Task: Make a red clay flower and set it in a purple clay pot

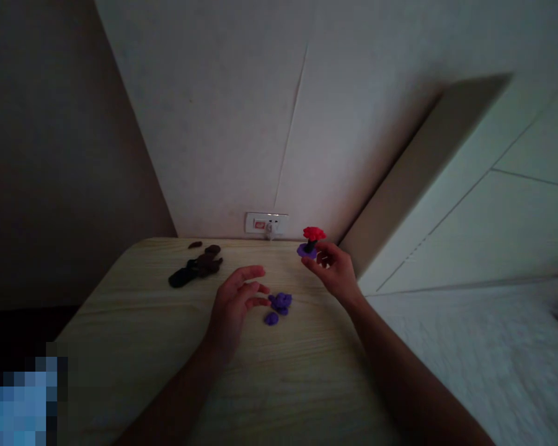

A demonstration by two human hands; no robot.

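My right hand (332, 267) is at the back right of the table, its thumb and fingers closed round the edge of a small clay flower (314, 233). The flower has a red top, a dark stem and a flat purple base, and stands upright. My left hand (237, 300) hovers open over the middle, fingers apart. Its fingertips are close beside a lump of purple clay (281, 301); whether they touch it I cannot tell. A smaller purple piece (271, 319) lies just in front of that lump.
Brown clay pieces (208, 263) and a black flat piece (181, 277) lie at the back left of the wooden table (279, 384). A wall socket (266, 223) with a plug sits behind. To the right are a pale headboard (446, 186) and a white bed (483, 347).
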